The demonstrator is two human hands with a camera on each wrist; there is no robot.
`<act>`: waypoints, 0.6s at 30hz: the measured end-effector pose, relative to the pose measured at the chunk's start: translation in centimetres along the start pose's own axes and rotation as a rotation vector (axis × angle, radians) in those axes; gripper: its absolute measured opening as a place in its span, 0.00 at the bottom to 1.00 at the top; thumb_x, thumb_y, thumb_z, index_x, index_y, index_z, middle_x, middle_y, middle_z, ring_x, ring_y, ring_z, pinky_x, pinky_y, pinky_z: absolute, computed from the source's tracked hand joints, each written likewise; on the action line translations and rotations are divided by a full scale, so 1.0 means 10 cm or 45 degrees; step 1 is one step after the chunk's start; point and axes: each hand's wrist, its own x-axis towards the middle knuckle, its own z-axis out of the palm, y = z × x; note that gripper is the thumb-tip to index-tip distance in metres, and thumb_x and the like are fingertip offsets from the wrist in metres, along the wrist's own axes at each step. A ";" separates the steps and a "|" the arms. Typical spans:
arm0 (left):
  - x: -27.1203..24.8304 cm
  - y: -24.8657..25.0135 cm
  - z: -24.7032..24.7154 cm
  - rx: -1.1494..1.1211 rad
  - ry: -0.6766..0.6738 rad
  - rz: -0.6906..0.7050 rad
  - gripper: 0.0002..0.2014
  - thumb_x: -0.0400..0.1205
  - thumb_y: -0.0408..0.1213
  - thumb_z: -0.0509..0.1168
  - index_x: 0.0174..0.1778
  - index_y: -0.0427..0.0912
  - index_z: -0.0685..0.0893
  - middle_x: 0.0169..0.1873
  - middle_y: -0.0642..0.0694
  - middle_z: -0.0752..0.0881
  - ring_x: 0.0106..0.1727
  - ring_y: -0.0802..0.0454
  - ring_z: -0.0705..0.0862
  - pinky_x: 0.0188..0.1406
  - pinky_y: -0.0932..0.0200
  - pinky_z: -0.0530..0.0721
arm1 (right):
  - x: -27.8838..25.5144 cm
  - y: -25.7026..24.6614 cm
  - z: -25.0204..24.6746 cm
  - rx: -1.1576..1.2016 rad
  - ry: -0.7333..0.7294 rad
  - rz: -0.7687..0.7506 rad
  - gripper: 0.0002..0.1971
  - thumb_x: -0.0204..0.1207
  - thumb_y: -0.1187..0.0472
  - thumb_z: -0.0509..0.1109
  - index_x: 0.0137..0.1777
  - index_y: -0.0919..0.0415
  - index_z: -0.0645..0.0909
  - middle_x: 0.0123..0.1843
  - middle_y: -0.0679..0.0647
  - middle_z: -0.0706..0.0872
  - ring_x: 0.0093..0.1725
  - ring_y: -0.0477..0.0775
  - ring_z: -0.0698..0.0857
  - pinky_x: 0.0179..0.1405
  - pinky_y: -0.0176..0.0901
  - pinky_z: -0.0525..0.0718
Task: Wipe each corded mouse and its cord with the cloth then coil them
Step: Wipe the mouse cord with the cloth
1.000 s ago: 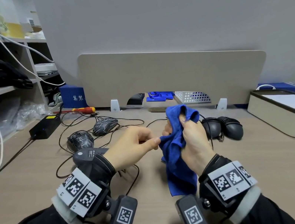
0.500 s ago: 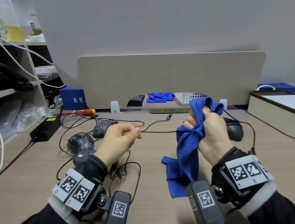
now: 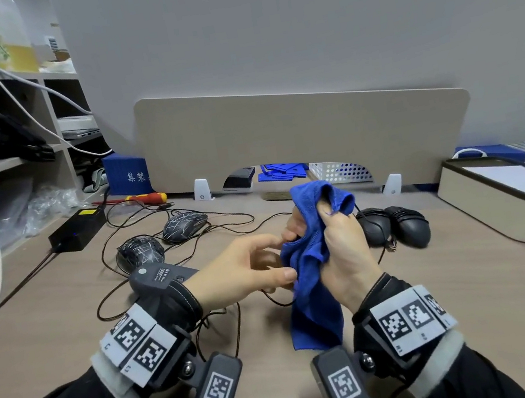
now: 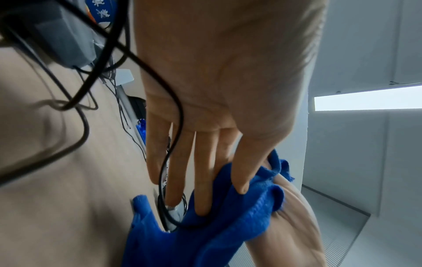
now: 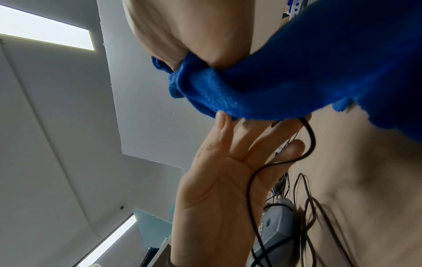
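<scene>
1. The right hand [image 3: 339, 252] has its grip closed round a bunched blue cloth [image 3: 313, 280], held up above the table [image 3: 63, 301]; the cloth's loose end hangs down toward the tabletop.
2. The left hand [image 3: 245, 271] is held flat beside the cloth, fingers [image 4: 200, 180] straight and together, tips touching the blue folds; it grips nothing.
3. A thin black cord [image 4: 173, 144] runs across the left palm and disappears into the cloth.
4. Two plain black mice [image 3: 394, 225] sit side by side just behind the right hand.
5. Two patterned mice [image 3: 160, 240] lie farther left among loose loops of cord, near a black power brick [image 3: 77, 230] and a red-and-yellow screwdriver [image 3: 139, 198].
</scene>
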 end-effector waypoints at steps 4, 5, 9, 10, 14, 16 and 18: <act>0.02 -0.02 0.03 -0.108 -0.050 -0.042 0.25 0.75 0.36 0.71 0.69 0.46 0.76 0.43 0.39 0.89 0.42 0.47 0.88 0.43 0.56 0.88 | 0.00 0.01 -0.01 0.011 -0.026 -0.025 0.17 0.87 0.58 0.58 0.35 0.61 0.69 0.27 0.56 0.72 0.27 0.53 0.74 0.27 0.42 0.73; 0.02 -0.02 0.04 -0.116 -0.060 -0.045 0.25 0.75 0.36 0.71 0.69 0.46 0.76 0.46 0.36 0.86 0.45 0.46 0.87 0.43 0.56 0.88 | 0.00 0.01 -0.01 0.017 -0.029 -0.031 0.17 0.87 0.58 0.58 0.35 0.61 0.69 0.27 0.56 0.72 0.27 0.53 0.74 0.27 0.42 0.74; 0.02 -0.01 0.05 -0.167 0.013 -0.090 0.18 0.73 0.35 0.66 0.59 0.47 0.75 0.42 0.48 0.86 0.37 0.58 0.84 0.31 0.65 0.81 | 0.04 0.01 -0.03 0.076 -0.004 -0.016 0.14 0.87 0.57 0.58 0.38 0.59 0.70 0.30 0.55 0.70 0.27 0.51 0.73 0.26 0.41 0.77; 0.02 0.01 0.06 -0.134 0.050 -0.090 0.17 0.73 0.34 0.65 0.58 0.46 0.75 0.36 0.51 0.83 0.32 0.60 0.79 0.27 0.66 0.77 | 0.05 0.00 -0.05 0.083 0.007 -0.026 0.12 0.87 0.57 0.58 0.40 0.59 0.71 0.32 0.55 0.70 0.28 0.50 0.73 0.27 0.41 0.78; 0.03 -0.02 0.04 0.097 0.197 -0.008 0.17 0.69 0.37 0.66 0.54 0.48 0.76 0.37 0.51 0.78 0.36 0.61 0.76 0.40 0.64 0.76 | 0.08 -0.02 -0.10 0.045 0.078 -0.057 0.13 0.88 0.56 0.58 0.41 0.59 0.75 0.33 0.54 0.75 0.27 0.51 0.78 0.28 0.41 0.83; 0.03 -0.02 0.02 0.135 0.216 0.009 0.16 0.70 0.40 0.72 0.52 0.48 0.76 0.39 0.50 0.79 0.38 0.60 0.77 0.40 0.65 0.77 | 0.10 -0.04 -0.12 0.046 0.104 -0.080 0.13 0.88 0.56 0.58 0.42 0.59 0.75 0.33 0.54 0.77 0.26 0.50 0.80 0.28 0.41 0.84; 0.02 -0.01 0.01 0.193 0.256 0.059 0.13 0.76 0.37 0.77 0.47 0.44 0.77 0.35 0.50 0.79 0.35 0.61 0.76 0.34 0.67 0.75 | 0.12 -0.05 -0.14 0.077 0.122 -0.078 0.13 0.88 0.56 0.58 0.44 0.60 0.76 0.34 0.54 0.77 0.26 0.50 0.80 0.28 0.41 0.84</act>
